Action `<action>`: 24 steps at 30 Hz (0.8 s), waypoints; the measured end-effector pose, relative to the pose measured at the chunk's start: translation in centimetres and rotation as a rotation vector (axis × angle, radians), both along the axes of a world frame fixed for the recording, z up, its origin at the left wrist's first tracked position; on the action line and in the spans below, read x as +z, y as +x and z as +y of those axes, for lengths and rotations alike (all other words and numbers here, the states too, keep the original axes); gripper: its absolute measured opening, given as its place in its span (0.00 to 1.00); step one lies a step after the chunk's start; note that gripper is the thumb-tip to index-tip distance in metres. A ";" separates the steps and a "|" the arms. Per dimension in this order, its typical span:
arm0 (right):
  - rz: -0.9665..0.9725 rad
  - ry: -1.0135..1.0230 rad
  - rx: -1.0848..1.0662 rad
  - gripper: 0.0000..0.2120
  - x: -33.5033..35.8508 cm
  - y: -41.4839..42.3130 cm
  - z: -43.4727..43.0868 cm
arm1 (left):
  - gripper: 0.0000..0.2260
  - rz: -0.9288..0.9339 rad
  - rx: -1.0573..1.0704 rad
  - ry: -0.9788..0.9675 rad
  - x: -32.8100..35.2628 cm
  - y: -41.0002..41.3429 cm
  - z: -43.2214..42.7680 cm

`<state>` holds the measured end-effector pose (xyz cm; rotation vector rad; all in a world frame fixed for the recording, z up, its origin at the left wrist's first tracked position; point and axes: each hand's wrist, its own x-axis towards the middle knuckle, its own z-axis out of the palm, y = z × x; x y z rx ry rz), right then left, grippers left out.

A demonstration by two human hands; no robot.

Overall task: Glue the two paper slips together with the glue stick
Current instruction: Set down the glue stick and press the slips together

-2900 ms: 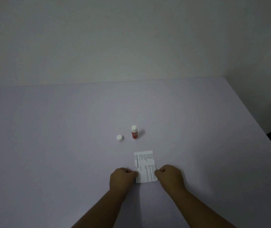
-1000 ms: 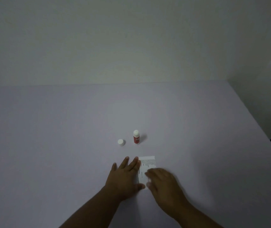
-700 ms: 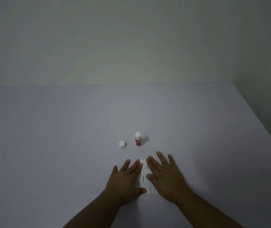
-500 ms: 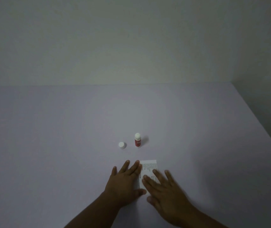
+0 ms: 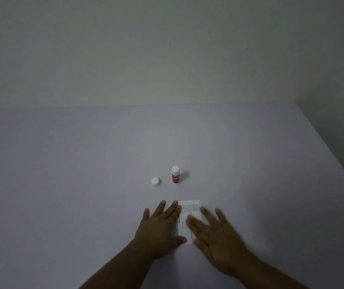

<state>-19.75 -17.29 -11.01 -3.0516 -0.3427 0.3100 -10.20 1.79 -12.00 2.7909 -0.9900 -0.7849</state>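
A white printed paper slip (image 5: 190, 213) lies flat on the table near its front edge; I cannot tell a second slip apart from it. My left hand (image 5: 159, 228) lies flat with straight fingers, pressing the paper's left edge. My right hand (image 5: 215, 234) is spread flat over the paper's right side, blurred by motion. Behind the paper a red glue stick (image 5: 175, 175) stands upright with its white tip bare. Its white cap (image 5: 155, 181) sits apart to the left.
The pale lavender table (image 5: 83, 163) meets a plain wall at the back. Its right edge (image 5: 334, 155) runs diagonally, with a dark gap beyond it.
Both hands went from pinching the paper's near edge to lying flat on it. My right hand has been sliding back and forth over the paper; the left has stayed put.
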 end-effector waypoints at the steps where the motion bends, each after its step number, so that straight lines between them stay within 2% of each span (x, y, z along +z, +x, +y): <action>1: -0.010 -0.025 -0.047 0.23 0.2 1.2 -0.2 | 0.40 -0.002 0.003 -0.001 -0.1 0.0 0.0; 5: -0.016 -0.034 -0.126 0.26 0.3 3.1 -1.1 | 0.40 0.004 0.003 -0.009 -0.2 0.1 -0.1; 10: 0.053 0.053 0.058 0.24 -0.3 -3.0 0.2 | 0.40 0.004 0.008 -0.018 -0.1 0.1 -0.1; 12: 0.071 0.035 0.075 0.24 -0.3 -2.9 -0.4 | 0.40 0.006 0.006 -0.015 -0.1 0.1 0.0; 15: -0.004 -0.038 -0.037 0.25 0.3 0.3 -1.0 | 0.40 0.007 0.008 -0.007 -0.1 0.2 0.0; 18: -0.020 -0.001 -0.135 0.27 0.4 2.5 -1.7 | 0.41 0.011 -0.003 0.002 -0.2 0.2 0.0; 24: -0.040 0.051 0.051 0.23 -0.5 -3.2 -0.3 | 0.40 0.012 0.003 -0.014 0.0 0.2 0.2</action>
